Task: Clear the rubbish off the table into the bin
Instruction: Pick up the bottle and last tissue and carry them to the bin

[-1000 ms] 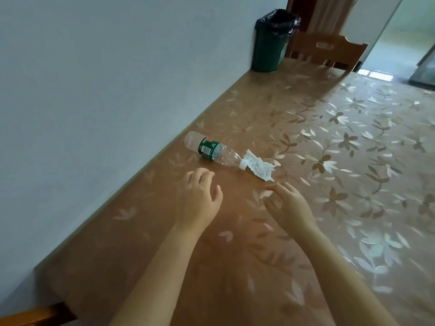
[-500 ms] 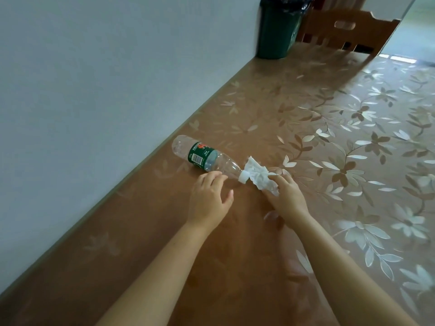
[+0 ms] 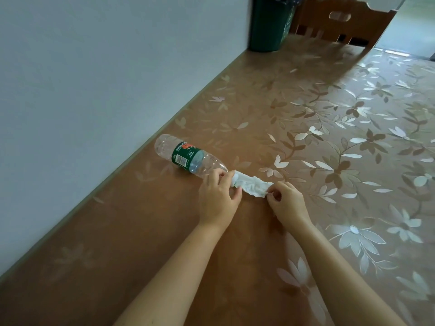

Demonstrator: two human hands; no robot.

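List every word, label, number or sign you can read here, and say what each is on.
Bottle label: white characters on green, too blurred to read.
Barcode on the same label: digits too small to read.
Bin: faint pale mark on its side, illegible.
Tissue, table: no text.

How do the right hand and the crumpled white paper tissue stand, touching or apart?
Touching. Head view: the right hand pinches one end of the crumpled white paper tissue.
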